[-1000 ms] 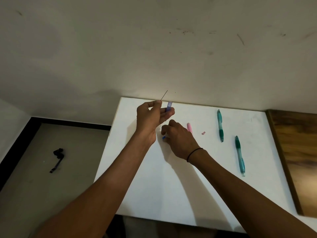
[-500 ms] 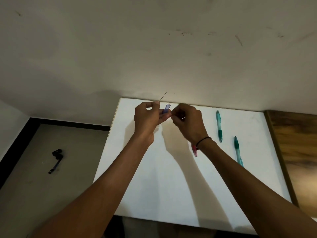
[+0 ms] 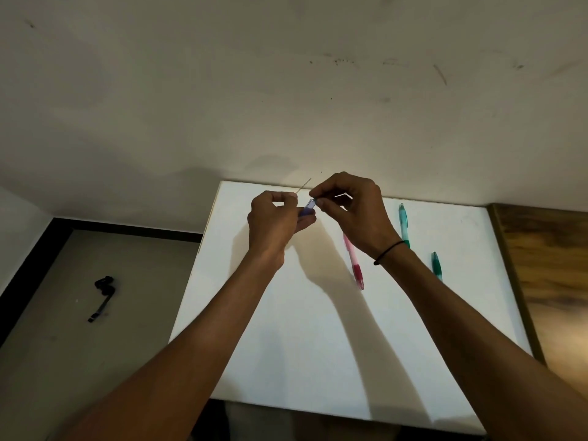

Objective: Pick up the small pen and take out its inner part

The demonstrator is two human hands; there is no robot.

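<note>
Wall (image 3: 222, 90): pale, scuffed, behind all.
Floor (image 3: 79, 345): grey, left of the surface, with a small black strap-like object (image 3: 102, 296) lying on it.
Surface (image 3: 286, 345): white board, wooden top (image 3: 553, 281) adjoining at right.
Left hand (image 3: 273, 222): raised above the far end of the surface, grip clamped on a small blue pen barrel (image 3: 308, 207), with a thin dark refill rod (image 3: 304, 185) rising from its fingertips toward the wall.
Right hand (image 3: 353, 206): black band at wrist, fingertips pinched at the upper end of the blue pen barrel; whether a separate small part is held, cannot tell.
Pink pen (image 3: 353, 264): flat on the surface, below the right hand.
Teal pen, far (image 3: 403, 222); teal pen, near (image 3: 437, 266): flat, right of the wrist, each partly hidden by the forearm.
</note>
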